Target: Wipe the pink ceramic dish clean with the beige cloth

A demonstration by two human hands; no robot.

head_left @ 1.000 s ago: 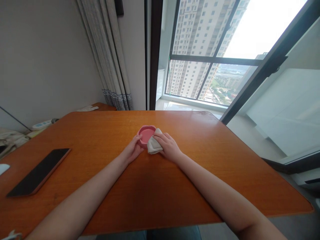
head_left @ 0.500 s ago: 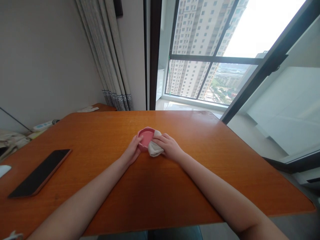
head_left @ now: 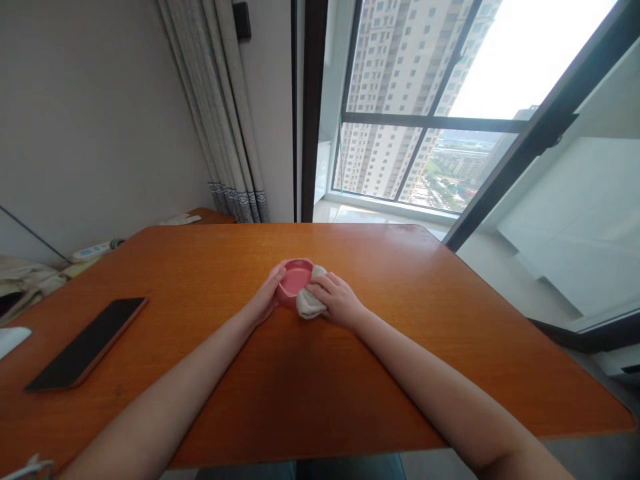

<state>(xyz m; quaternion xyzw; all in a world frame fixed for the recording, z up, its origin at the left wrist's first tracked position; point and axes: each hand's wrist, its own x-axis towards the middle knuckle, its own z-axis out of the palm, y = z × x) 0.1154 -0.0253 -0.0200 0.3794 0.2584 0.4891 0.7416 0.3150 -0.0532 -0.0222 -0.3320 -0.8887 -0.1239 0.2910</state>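
Observation:
Near the middle of the wooden table [head_left: 225,267] is a small pink round dish [head_left: 296,277] with a raised rim and a scalloped outer side. My left hand [head_left: 267,293] grips its left side, the thumb at the rim. A folded white cloth [head_left: 310,305] lies against the dish's right side. Closed over that cloth is my right hand [head_left: 336,297], its fingers pressing it to the rim. Part of the dish's right edge is hidden behind the cloth and fingers.
A dark flat tablet-like slab [head_left: 90,343] with a reddish edge lies at the left. Beyond it are a white object [head_left: 13,340] at the table's edge and a power strip [head_left: 93,251]. A white cable [head_left: 33,467] is at the lower left corner. Past the far edge hang curtains [head_left: 225,133].
The dish now tilts a little differently, and my left thumb has shifted from inside it toward the rim. My right hand with the cloth stays at its right side. The view has shifted slightly.

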